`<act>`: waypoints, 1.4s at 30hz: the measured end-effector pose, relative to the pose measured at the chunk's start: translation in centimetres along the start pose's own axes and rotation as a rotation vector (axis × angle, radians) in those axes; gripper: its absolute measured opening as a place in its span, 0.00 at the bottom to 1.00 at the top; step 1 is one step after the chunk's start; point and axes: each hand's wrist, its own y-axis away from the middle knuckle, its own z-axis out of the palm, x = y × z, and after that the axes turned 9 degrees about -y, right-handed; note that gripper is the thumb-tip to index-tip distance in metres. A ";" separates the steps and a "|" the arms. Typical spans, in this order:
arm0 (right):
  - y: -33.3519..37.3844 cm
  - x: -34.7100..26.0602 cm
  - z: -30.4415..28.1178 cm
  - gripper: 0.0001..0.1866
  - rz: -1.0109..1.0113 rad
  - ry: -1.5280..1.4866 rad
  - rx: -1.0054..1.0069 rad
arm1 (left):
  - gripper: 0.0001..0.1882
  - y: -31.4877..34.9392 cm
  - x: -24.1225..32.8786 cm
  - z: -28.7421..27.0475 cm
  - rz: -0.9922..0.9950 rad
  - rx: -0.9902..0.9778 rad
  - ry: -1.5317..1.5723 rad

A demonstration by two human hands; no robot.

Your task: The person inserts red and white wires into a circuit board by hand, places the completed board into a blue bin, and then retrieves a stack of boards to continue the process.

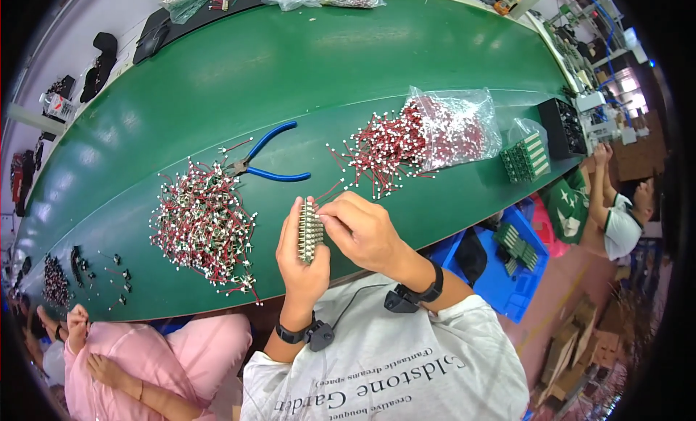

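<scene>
Item: small green circuit board (310,231), studded with rows of metal parts, held upright just above the near edge of the green bench (290,73).

Left hand (303,251): clamped on the board, fingers behind it, thumb at its lower side.

Right hand (360,229): fingertips pinched together at the board's upper right edge; whether they hold a lead cannot be told.

Step, as judged: fitting or seating a wire on the board. The next move calls for a steady board and a fine pinch.

Left of the board: heap of red-wired finished pieces (203,222).

Beyond the board: blue-handled pliers (264,160).

Right of and beyond the board: loose red leads with white tips (373,156) spilling from a clear bag (457,127); farther right, a stack of green boards (525,158).
</scene>
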 end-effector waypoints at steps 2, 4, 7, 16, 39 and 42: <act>0.1 0.1 0.2 0.05 -0.033 0.020 -0.012 | 0.36 0.0 0.0 0.0 0.019 0.010 -0.003; 0.1 0.1 0.3 0.05 -0.066 0.040 -0.023 | 0.36 0.0 0.0 0.0 0.038 0.020 -0.005; 0.2 0.3 0.3 0.05 -0.084 0.065 -0.053 | 0.36 -0.1 0.1 0.0 0.071 0.025 -0.035; 0.1 0.5 -0.3 0.04 -0.038 0.053 -0.127 | 0.35 -0.4 0.5 0.2 0.215 0.027 -0.251; 0.8 1.6 -1.6 0.04 0.011 -0.032 -0.056 | 0.38 -0.1 1.8 0.8 0.284 -0.083 -0.425; -1.2 1.1 -2.0 0.05 -0.034 -0.018 -0.144 | 0.36 0.3 1.8 -0.1 0.169 0.000 -0.299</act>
